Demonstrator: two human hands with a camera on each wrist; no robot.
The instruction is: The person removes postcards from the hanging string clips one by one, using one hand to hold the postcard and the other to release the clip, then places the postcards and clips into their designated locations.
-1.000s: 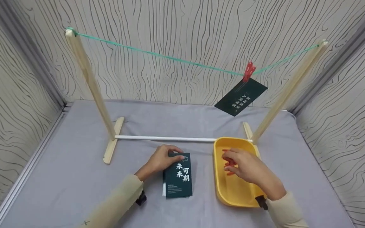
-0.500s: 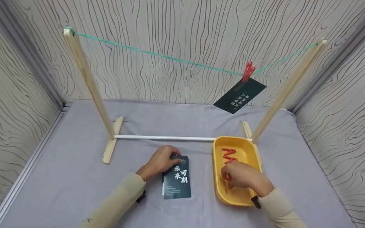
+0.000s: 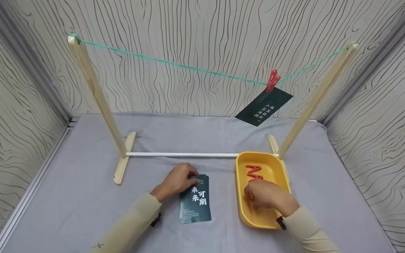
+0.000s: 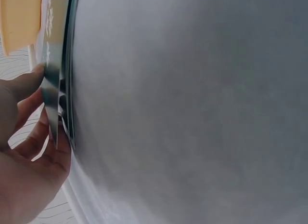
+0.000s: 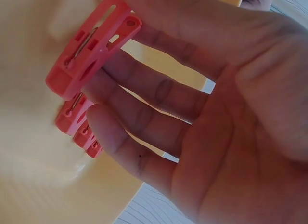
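Note:
My left hand [image 3: 176, 181] pinches a dark green card [image 4: 54, 94] with white characters by its upper end. More cards [image 4: 72, 89] of the same kind lie directly behind it in the left wrist view. Inside the yellow tray [image 3: 271, 172], my right hand [image 3: 271, 196] holds a red clothespin [image 5: 86, 50] between thumb and fingers. Several more red clothespins [image 3: 254, 169] lie in a row in the tray, some hidden under the hand in the head view.
A green string [image 3: 178, 64] runs between two wooden posts [image 3: 95, 89], joined low down by a white rod [image 3: 185, 154]. Near its right end a red clothespin [image 3: 273, 80] holds a tilted green card [image 3: 264, 107]. Grey cloth [image 3: 83, 203] covers the table.
My right hand has moved toward the near end of the tray, uncovering clothespins behind it. My left hand and the cards have shifted slightly nearer; the head view has moved a little.

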